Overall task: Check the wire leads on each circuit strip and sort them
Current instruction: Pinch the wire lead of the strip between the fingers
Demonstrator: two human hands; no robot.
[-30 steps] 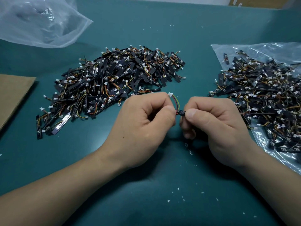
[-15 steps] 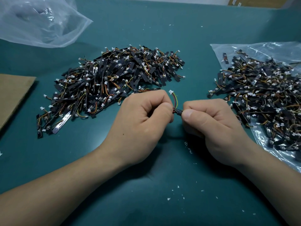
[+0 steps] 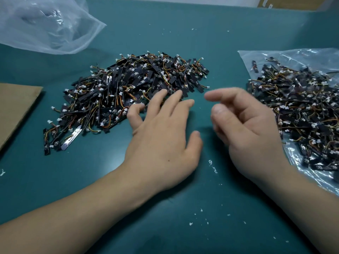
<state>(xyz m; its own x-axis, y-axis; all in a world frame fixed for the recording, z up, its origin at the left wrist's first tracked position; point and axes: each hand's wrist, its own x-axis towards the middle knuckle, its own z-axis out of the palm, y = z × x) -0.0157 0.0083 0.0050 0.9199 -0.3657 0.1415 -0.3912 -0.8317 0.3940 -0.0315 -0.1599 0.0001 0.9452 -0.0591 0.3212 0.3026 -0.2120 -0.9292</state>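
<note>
Short black circuit strips (image 3: 254, 66), with red, yellow and orange leads ending in white connectors, lie in two heaps on the teal table (image 3: 165, 33): the left pile (image 3: 132, 85) bare, the right pile (image 3: 302, 110) on a clear plastic bag (image 3: 311, 55). The left hand (image 3: 161, 143) is spread wide and empty, fingertips at the left pile's near edge. The blurred right hand (image 3: 245, 129), fingers loosely bent, holds nothing visible.

Your left hand (image 3: 161, 142) is palm down, its fingers spread and straight, fingertips at the near edge of the pile of circuit strips (image 3: 139, 83). Your right hand (image 3: 251, 129), blurred, hovers just right of that pile's near corner. Its fingers are loosely bent and hold nothing, forefinger pointing leftward. Both forearms run back from the pile toward you.
</note>
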